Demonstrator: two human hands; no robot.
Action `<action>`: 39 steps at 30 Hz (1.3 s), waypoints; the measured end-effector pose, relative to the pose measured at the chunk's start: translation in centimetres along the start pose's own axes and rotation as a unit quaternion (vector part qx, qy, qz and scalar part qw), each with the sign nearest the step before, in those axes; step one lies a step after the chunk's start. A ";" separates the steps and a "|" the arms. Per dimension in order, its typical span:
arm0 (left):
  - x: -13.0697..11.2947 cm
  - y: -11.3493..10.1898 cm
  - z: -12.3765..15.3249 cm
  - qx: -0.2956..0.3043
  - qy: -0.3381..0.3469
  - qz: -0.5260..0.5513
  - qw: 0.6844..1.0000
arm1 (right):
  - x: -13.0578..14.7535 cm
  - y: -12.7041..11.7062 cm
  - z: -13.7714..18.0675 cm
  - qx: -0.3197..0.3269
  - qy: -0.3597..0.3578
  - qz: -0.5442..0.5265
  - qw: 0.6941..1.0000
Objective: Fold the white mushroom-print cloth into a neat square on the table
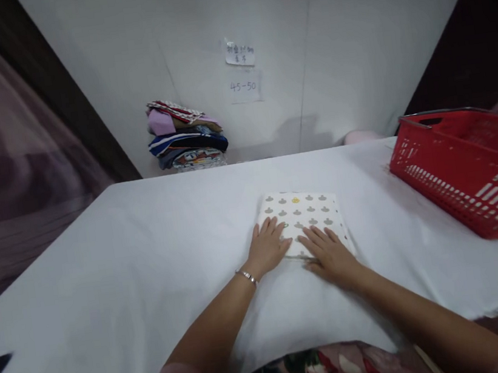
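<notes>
The folded cloth [304, 216], white with rows of small grey figures and one yellow one, lies flat on the white tabletop [105, 279], just left of the red basket [472, 172] and well apart from it. Your left hand [268, 246] presses palm down on the near left corner of the cloth, its fingers [277, 227] straight and slightly apart, gripping nothing. Your right hand [328, 252] lies flat on the cloth's near edge, just beside the left hand, its fingers [311, 240] likewise spread and not closed on anything. A thin bracelet [246, 276] sits on your left wrist. Beyond the cloth, against the wall, stands a stack of folded clothes [185, 135], below two paper notes [242, 71].
</notes>
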State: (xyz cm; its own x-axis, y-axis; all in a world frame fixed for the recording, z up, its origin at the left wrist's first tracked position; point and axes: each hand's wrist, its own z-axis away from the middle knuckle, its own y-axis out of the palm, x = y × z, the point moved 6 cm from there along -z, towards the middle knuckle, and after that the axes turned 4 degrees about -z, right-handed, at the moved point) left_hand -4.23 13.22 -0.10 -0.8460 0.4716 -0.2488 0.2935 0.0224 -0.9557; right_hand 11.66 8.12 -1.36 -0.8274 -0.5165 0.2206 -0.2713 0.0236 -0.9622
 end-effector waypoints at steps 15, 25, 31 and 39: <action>0.8 0.4 -0.4 0.029 -0.025 -0.018 0.999 | 0.2 0.2 -0.2 -0.033 -0.009 0.012 0.999; -4.1 0.2 -1.3 0.002 0.028 -0.036 0.999 | 0.0 0.7 -0.2 -0.030 -0.005 -0.007 1.000; -3.6 1.1 -1.0 -0.006 0.033 -0.030 0.999 | -1.5 -1.0 -0.9 0.035 0.017 -0.133 0.990; -4.1 0.9 -0.8 -0.012 0.025 -0.010 1.000 | -7.6 -2.2 -2.5 -0.050 0.166 -0.056 0.983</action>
State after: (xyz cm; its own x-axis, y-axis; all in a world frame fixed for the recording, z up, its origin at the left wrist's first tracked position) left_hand -0.20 12.00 0.19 -0.8293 0.5137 -0.2202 0.2874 0.0541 -0.9563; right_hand 17.33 14.11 -0.54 -0.9002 -0.2123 0.3801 -0.4029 0.0751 -0.9122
